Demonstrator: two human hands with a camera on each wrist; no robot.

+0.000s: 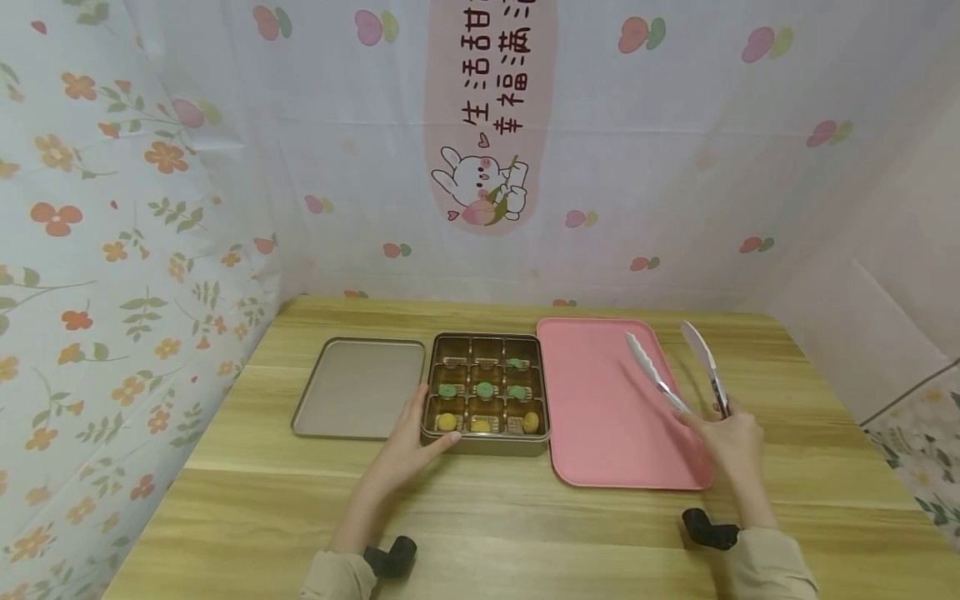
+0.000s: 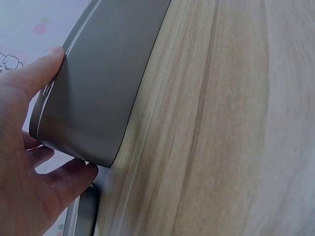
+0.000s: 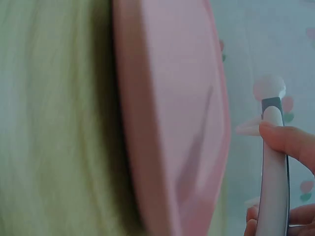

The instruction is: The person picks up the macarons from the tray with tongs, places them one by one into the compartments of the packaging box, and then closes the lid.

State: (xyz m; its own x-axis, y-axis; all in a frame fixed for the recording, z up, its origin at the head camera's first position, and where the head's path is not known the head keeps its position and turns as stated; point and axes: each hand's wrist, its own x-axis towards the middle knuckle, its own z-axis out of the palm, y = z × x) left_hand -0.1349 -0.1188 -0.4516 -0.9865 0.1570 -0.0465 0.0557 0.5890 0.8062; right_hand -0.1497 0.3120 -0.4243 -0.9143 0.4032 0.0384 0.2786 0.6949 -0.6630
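A brown-gold metal box [image 1: 495, 447] with a divided insert stands mid-table. Round yellow pieces [image 1: 447, 422] lie in its front row, green ones [image 1: 485, 390] in the middle row, and another green piece [image 1: 516, 363] at the back right. At the near left corner my left hand [image 1: 408, 450] grips the box, thumb at the front rim and fingers along the side; the left wrist view shows the box wall [image 2: 103, 83] between them. Metal tongs [image 1: 702, 350] with spread arms are held in my right hand [image 1: 727, 437], above the pink tray's right edge. Nothing is between the tong tips.
Against the box's right side lies the pink tray [image 1: 600, 400]. A flat metal lid [image 1: 363, 387] rests on the wooden table [image 1: 525, 533] to the left of the box. Printed cloth [image 1: 337, 150] hangs behind and at the sides.
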